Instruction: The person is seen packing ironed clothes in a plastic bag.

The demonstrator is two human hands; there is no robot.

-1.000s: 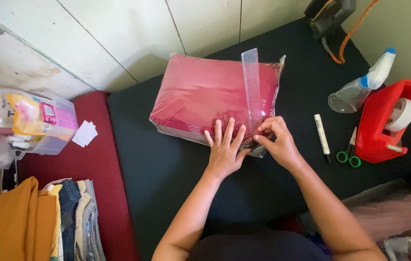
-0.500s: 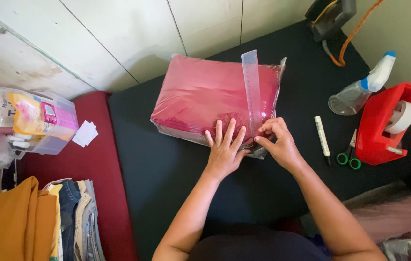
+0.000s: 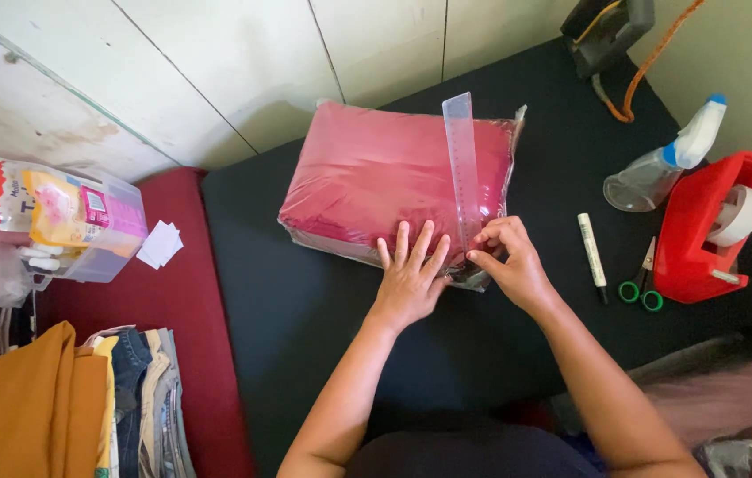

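A red folded cloth in a clear plastic bag (image 3: pixel 367 173) lies on a black table (image 3: pixel 305 319). A long strip of clear tape (image 3: pixel 462 159) runs from its far edge down to its near right corner. My left hand (image 3: pixel 411 274) rests flat on the near edge of the package, fingers spread. My right hand (image 3: pixel 509 261) pinches the near end of the tape strip at the package's corner.
To the right stand a red tape dispenser (image 3: pixel 712 226), green-handled scissors (image 3: pixel 641 285), a white marker (image 3: pixel 592 252) and a spray bottle (image 3: pixel 668 159). A clear tub with packets (image 3: pixel 84 230) sits at left on a red surface, with stacked clothes (image 3: pixel 84 407) below.
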